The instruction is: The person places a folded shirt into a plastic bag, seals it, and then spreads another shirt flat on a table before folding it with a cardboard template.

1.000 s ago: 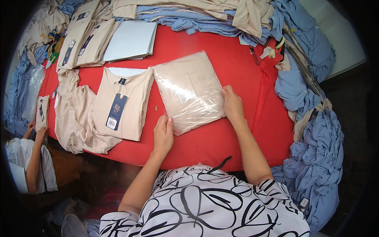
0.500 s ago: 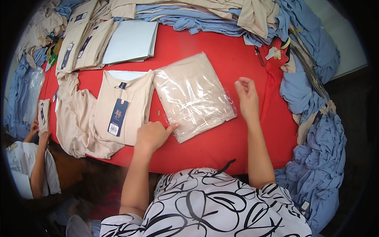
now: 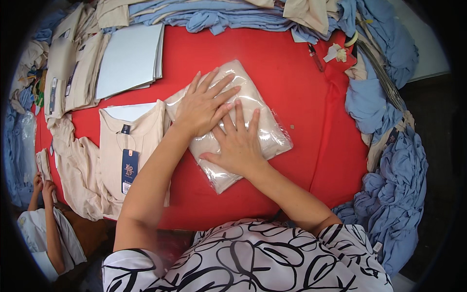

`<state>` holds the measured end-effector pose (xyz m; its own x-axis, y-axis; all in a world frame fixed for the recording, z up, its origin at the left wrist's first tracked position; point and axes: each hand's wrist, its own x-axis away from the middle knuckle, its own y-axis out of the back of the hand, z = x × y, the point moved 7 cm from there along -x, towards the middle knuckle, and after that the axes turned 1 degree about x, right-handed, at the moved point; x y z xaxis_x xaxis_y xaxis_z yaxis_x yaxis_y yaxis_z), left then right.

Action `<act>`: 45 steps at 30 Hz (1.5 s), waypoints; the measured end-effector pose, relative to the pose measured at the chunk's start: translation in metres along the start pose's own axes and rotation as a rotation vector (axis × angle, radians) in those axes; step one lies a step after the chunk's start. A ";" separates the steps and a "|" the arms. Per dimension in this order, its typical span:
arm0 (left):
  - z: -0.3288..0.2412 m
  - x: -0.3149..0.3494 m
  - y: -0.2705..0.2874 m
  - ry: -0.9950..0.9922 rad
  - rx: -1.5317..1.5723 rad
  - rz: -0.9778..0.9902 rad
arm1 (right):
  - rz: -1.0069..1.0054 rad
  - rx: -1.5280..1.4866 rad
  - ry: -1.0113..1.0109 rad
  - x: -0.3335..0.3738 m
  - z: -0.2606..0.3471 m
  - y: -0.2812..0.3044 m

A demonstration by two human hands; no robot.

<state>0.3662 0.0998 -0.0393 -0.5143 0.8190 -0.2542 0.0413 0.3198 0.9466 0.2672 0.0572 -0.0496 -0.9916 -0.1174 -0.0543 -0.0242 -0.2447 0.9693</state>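
Observation:
A folded beige garment in a clear plastic bag (image 3: 265,129) lies at a slant on the red-covered table (image 3: 311,141). My left hand (image 3: 200,108) rests flat on its upper left part, fingers spread. Just below and to the right, my right hand (image 3: 237,145) also presses flat on the bag, its fingertips reaching up to the left hand. Both hands are open and grip nothing. Left of the bag, partly behind my left forearm, lies a folded beige shirt (image 3: 109,155) with a dark blue hang tag (image 3: 129,170).
Flat white boards (image 3: 129,56) and stacks of tagged beige garments (image 3: 87,73) lie at the far left. Blue garments (image 3: 389,194) are heaped along the right, more along the back. A small red-handled tool (image 3: 315,57) lies at the back right. A person's hands (image 3: 44,187) hold beige cloth at left.
Both hands have come onto the bagged garment and opened flat, the left from its lower edge, the right from the side. The view has shifted slightly.

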 end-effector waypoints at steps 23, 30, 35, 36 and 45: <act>-0.101 0.187 -0.009 0.387 0.003 0.082 | -0.076 -0.129 -0.324 0.026 -0.071 0.033; -0.116 0.186 -0.001 0.327 0.106 0.135 | -0.006 -0.859 -0.488 0.039 -0.163 0.013; -0.130 0.198 -0.003 0.256 0.195 0.195 | 0.244 -1.416 -0.360 0.063 -0.151 0.035; -0.137 0.195 0.012 0.210 0.236 0.054 | 0.240 -1.504 -0.282 0.063 -0.153 0.040; -0.109 0.214 0.197 0.294 0.351 -1.047 | 0.248 -2.475 -0.057 0.044 -0.029 0.159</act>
<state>0.1713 0.2860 0.1146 -0.6160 -0.0571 -0.7857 -0.3128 0.9331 0.1774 0.2231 -0.0148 0.0954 -0.9546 -0.2977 0.0059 0.1160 -0.3902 -0.9134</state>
